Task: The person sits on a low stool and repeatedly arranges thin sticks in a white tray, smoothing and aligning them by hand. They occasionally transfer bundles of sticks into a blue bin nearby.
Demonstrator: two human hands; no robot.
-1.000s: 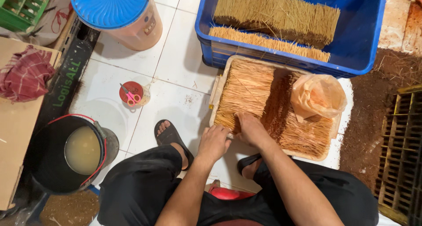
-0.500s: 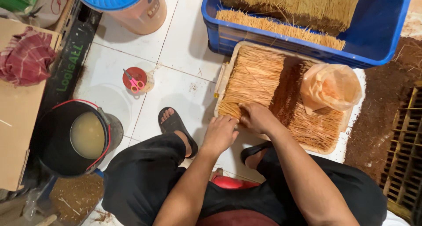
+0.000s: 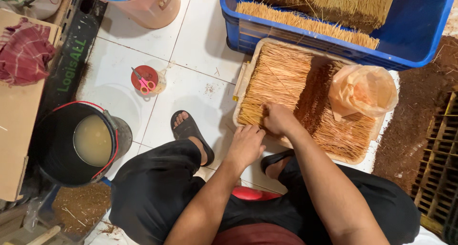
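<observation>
Head view, looking down past the knees. Thin tan sticks (image 3: 276,80) spread flat in a pale tray (image 3: 244,78) on the white tiled floor, just below a blue crate (image 3: 267,37). Long axis of the sticks running away from the body, near ends pointing at the tray's near edge.

Right hand (image 3: 279,118) resting on those near ends, fingers curled down into them; cannot tell whether any are pinched. Left hand (image 3: 245,147) just beside it at the tray's near edge, fingers loosely bent and touching the stick tips, nothing clearly grasped. Right hand the nearer, already on the pile; sticks lying ahead of both hands and slightly to the left.

Orange bag (image 3: 362,91) sitting on the tray's right half, apart from both hands. Pink scissors (image 3: 144,83) on a red lid well to the left.
</observation>
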